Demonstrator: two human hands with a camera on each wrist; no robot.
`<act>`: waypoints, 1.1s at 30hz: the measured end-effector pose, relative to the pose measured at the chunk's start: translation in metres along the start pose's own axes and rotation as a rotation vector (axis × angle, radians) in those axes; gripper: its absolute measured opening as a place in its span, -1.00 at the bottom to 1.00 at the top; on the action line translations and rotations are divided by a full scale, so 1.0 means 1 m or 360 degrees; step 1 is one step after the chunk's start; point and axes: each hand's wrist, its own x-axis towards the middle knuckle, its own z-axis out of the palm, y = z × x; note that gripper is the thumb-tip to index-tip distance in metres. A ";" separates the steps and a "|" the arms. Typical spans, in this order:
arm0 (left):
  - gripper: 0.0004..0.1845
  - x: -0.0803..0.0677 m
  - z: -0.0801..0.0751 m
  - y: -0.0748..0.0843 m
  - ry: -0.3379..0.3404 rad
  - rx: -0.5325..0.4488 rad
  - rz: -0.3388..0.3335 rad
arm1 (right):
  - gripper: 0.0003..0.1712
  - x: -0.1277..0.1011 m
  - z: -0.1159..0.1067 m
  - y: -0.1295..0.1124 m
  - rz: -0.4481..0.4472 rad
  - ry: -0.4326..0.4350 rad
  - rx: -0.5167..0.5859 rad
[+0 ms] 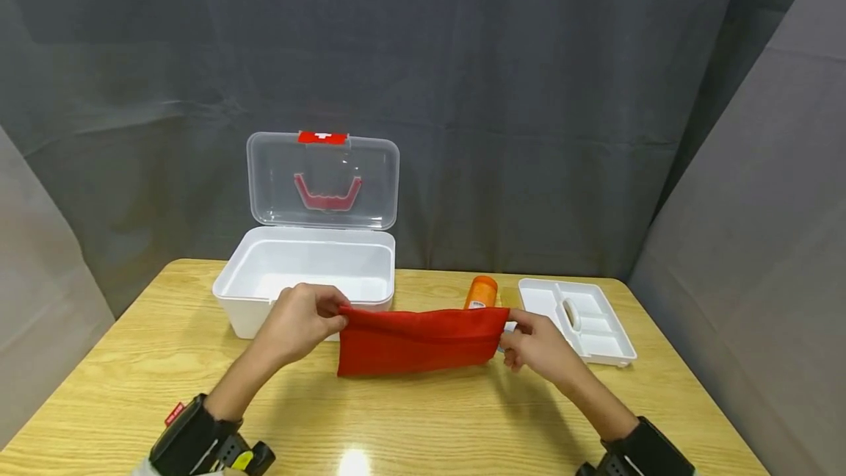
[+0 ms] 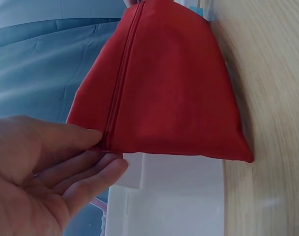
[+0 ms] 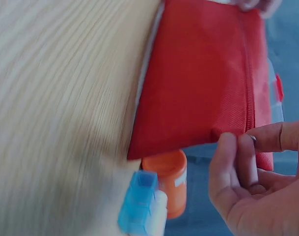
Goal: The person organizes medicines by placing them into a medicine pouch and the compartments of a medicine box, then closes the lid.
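Note:
A red zippered pouch [image 1: 423,344] is stretched between both hands above the table. My left hand [image 1: 300,322] pinches its upper left corner between thumb and fingers, at one end of the zipper [image 2: 119,83]. At the opposite upper corner, my right hand [image 1: 538,347] pinches the pouch beside the zipper's other end. A small shiny bit, perhaps the zipper pull, shows at those right fingertips in the right wrist view. The zipper looks closed along its length. Whether anything is inside the pouch I cannot tell.
Behind the left hand stands a white box [image 1: 241,311], its clear lid [image 1: 277,160] raised. An orange bottle [image 1: 482,291] is partly hidden behind the pouch, near a translucent blue object [image 3: 138,201]. A white compartment tray [image 1: 604,314] lies at the right on the wooden table [image 1: 410,424].

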 end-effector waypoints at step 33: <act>-0.80 0.001 0.018 -0.018 0.0027 -0.0006 -0.0037 | -0.70 0.003 0.017 0.016 -0.0023 0.0255 0.0099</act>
